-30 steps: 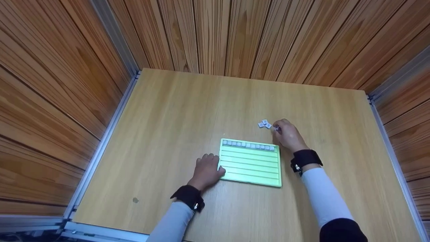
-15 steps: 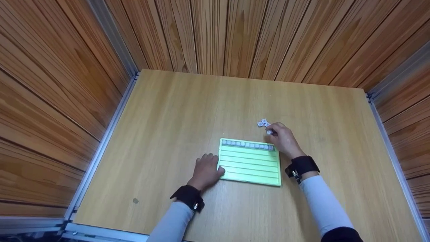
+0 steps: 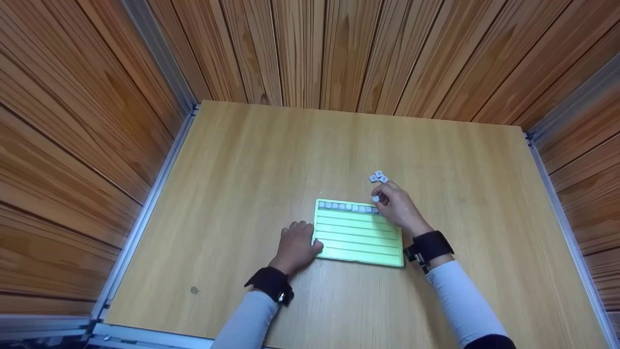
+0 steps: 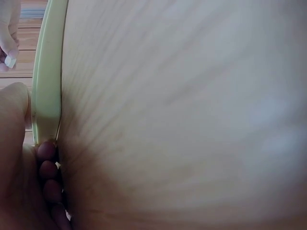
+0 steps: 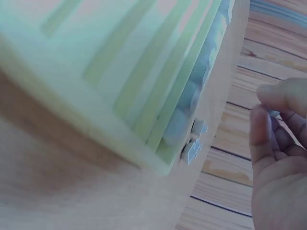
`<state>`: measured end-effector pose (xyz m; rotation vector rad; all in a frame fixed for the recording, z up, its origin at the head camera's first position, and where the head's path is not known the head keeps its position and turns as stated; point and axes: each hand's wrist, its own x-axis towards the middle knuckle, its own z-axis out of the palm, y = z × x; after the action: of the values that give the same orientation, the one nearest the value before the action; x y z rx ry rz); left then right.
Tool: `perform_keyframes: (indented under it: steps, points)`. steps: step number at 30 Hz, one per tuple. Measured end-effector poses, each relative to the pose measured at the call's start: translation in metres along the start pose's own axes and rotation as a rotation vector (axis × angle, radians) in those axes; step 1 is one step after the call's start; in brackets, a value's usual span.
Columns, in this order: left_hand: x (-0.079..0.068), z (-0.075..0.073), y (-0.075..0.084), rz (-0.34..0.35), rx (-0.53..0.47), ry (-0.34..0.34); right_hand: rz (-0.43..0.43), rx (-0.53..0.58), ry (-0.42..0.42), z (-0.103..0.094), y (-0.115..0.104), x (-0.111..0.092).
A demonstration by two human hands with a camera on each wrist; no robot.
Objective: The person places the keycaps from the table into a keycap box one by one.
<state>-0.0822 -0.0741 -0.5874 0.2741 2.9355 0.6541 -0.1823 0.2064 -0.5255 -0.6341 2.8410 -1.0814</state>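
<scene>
A light green tray (image 3: 358,247) with raised ridges lies on the table, and a row of small white keycaps (image 3: 341,206) fills much of its far groove. My left hand (image 3: 296,246) holds the tray's left edge; in the left wrist view the thumb (image 4: 17,98) lies over the rim and the fingertips (image 4: 48,170) are against the side. Over the tray's far right part, my right hand (image 3: 398,208) pinches a white keycap (image 3: 376,198) between thumb and fingers. That keycap is mostly hidden by the fingers in the right wrist view.
Several loose white keycaps (image 3: 378,176) lie on the table just beyond the tray. The wooden table (image 3: 242,169) is bounded by plank walls (image 3: 300,53) and metal rails (image 3: 145,208). A small dark spot (image 3: 194,290) marks the table at the near left.
My right hand has moved left and nearer with a keycap, from beside the loose keycaps to above the end of the tray's row. The left hand stays at the tray's edge.
</scene>
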Motion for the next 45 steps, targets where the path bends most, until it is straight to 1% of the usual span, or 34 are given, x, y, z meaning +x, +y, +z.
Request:
perform_keyframes:
  steps: [4,11,18,23,25,29,33,38,41,45]
  points:
    - [0.000,0.000,0.000,-0.003,-0.010,-0.008,-0.018,0.002,-0.021,0.005,-0.006,-0.001]
    - [0.000,0.000,0.000,-0.003,-0.007,-0.007,-0.060,-0.055,-0.020,0.014,-0.013,-0.001]
    - [0.000,-0.001,0.000,-0.010,-0.023,-0.017,-0.099,-0.087,-0.099,0.026,-0.021,0.002]
    - [0.000,-0.001,0.001,-0.010,-0.019,-0.018,-0.159,-0.081,-0.127,0.036,-0.029,0.004]
    - [0.000,-0.001,0.001,-0.009,-0.013,-0.014,-0.189,-0.075,-0.123,0.041,-0.031,0.005]
    - [0.000,-0.002,0.002,-0.011,0.003,-0.008,-0.215,-0.071,-0.120,0.048,-0.037,0.008]
    - [0.000,-0.002,0.002,-0.015,0.015,-0.009,-0.197,-0.081,-0.138,0.051,-0.045,0.011]
    - [0.000,-0.003,0.001,-0.007,0.005,-0.002,-0.167,-0.089,-0.163,0.058,-0.054,0.017]
    - [0.000,-0.003,0.001,0.001,0.000,0.007,-0.174,-0.098,-0.171,0.063,-0.059,0.020]
    - [0.000,-0.003,0.001,0.004,-0.013,-0.003,-0.185,-0.108,-0.186,0.070,-0.064,0.023]
